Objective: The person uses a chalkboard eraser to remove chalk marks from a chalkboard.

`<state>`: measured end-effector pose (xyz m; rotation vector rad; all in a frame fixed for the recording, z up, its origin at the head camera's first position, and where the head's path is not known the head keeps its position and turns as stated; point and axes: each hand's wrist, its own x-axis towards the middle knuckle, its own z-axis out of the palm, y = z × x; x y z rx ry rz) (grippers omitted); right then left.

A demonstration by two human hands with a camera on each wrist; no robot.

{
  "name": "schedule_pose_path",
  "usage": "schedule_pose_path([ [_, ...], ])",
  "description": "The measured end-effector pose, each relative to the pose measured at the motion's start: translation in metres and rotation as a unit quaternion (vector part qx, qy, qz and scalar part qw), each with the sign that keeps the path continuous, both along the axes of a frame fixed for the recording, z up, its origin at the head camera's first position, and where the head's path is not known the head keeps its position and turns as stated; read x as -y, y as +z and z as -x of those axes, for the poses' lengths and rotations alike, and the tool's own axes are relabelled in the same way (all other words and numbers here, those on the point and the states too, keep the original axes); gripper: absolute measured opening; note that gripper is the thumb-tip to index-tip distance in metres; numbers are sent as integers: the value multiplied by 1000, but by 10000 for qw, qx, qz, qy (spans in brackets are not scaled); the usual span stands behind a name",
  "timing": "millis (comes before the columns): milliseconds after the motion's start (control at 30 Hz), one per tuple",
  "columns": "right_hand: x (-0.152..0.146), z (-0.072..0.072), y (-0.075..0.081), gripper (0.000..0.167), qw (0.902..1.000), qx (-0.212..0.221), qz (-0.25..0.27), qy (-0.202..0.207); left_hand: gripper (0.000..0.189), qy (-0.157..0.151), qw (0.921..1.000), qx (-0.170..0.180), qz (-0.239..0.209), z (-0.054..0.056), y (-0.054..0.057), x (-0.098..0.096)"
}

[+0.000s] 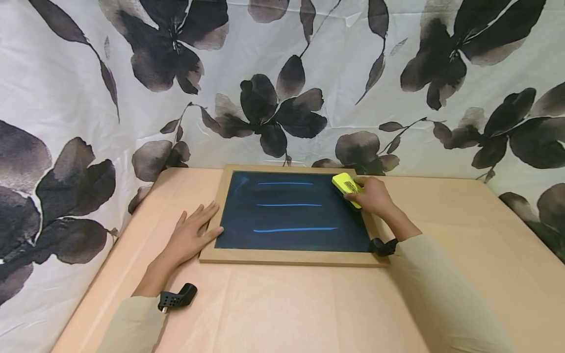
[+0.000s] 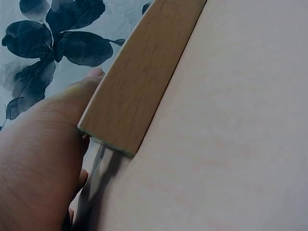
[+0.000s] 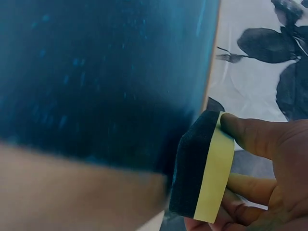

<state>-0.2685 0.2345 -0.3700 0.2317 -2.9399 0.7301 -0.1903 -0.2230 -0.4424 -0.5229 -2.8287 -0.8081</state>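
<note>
A small blackboard (image 1: 287, 215) in a pale wooden frame lies on the table, with three blue horizontal lines drawn across it. My right hand (image 1: 372, 196) grips a yellow board eraser (image 1: 346, 189) at the board's upper right corner. In the right wrist view the eraser (image 3: 214, 168) shows a dark felt side, with the thumb and fingers round its yellow body. At the board's left side my left hand (image 1: 194, 233) rests with fingers spread, its thumb and fingertips touching the wooden frame. The left wrist view shows that hand (image 2: 43, 159) beside the frame's edge (image 2: 139, 77).
The light wooden table (image 1: 282, 304) reaches out on both sides of the board and in front of it. Behind it hangs a white curtain (image 1: 344, 63) with dark flowers, close to the board's far edge. Each wrist wears a black device (image 1: 178, 296).
</note>
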Motion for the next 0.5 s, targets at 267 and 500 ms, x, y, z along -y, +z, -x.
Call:
schedule_pose_path([
  [267,14,13,-6,63,10000,66,-19,-47,72,24,10000,11,-25,0,-2,0],
  [500,21,17,-8,62,9997,165,52,-172,73,18,10000,38,14,1,-1,1],
])
